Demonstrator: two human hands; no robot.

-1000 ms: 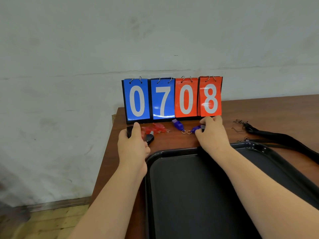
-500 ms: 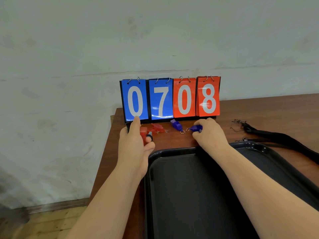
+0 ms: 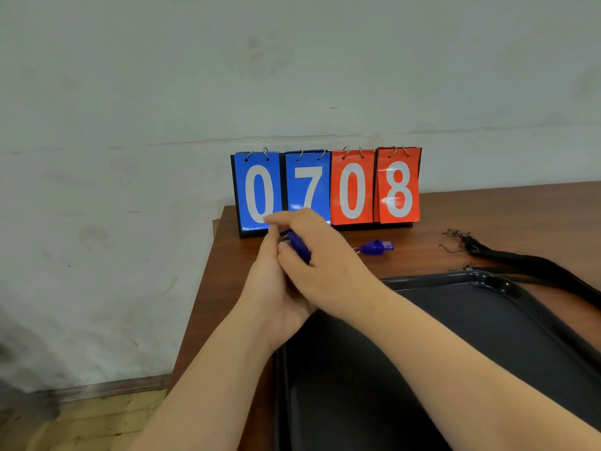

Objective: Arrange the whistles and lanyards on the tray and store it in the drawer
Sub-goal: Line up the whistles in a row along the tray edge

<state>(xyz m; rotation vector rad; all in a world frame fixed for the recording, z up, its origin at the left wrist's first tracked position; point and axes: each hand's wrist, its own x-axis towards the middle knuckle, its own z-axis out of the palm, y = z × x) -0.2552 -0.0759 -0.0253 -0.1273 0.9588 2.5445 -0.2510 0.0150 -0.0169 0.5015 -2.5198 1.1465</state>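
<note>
My left hand [image 3: 276,294] is cupped at the table's left end, closed around whistles that are hidden inside it. My right hand [image 3: 328,265] lies across it and pinches a blue whistle [image 3: 299,247] against the left palm. A second blue whistle [image 3: 377,247] with a metal ring lies on the table in front of the scoreboard, to the right of both hands. Black lanyards [image 3: 520,265] lie on the table at the right, behind the black tray [image 3: 481,276]. The tray sits under my forearms and nothing shows on it.
A flip scoreboard [image 3: 327,190] reading 0708 stands at the back of the brown wooden table [image 3: 227,275], against a pale wall. The table's left edge is just left of my hands, with wooden floor [image 3: 97,418] below.
My left hand has closed on the red and black whistles and lifted them. My right hand has left one blue whistle, picked up the other and swung left onto my left hand.
</note>
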